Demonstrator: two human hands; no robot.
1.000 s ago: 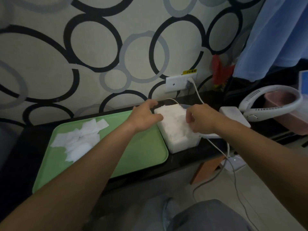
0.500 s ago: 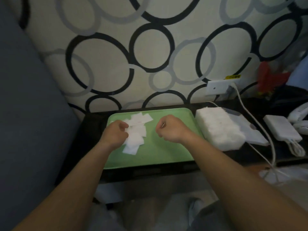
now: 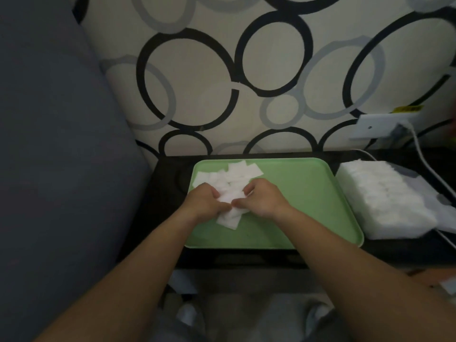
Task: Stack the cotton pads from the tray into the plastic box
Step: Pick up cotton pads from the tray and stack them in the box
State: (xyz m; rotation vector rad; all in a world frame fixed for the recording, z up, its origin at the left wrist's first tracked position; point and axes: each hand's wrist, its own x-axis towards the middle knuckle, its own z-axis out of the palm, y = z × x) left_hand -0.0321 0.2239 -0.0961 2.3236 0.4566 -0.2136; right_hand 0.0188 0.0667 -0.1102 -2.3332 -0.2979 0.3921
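A green tray [image 3: 308, 193] lies on a dark table. Several loose white cotton pads [image 3: 237, 176] are scattered over its left half. My left hand [image 3: 204, 201] and my right hand [image 3: 261, 198] rest on the pile, fingers curled and pinching pads between them where thumbs meet. Part of the pile is hidden under both hands. The plastic box [image 3: 385, 201] stands just right of the tray, packed with white cotton pads up to its top.
A dark grey sofa [image 3: 54, 169] rises at the left of the table. A wall socket [image 3: 385, 124] with a white cable [image 3: 424, 159] sits behind the box. The patterned wall is close behind the table. My knees are below the table's front edge.
Both hands left the box, crossed the tray to the left and closed onto the loose pads. The view swung left, so the box now sits at the right edge.
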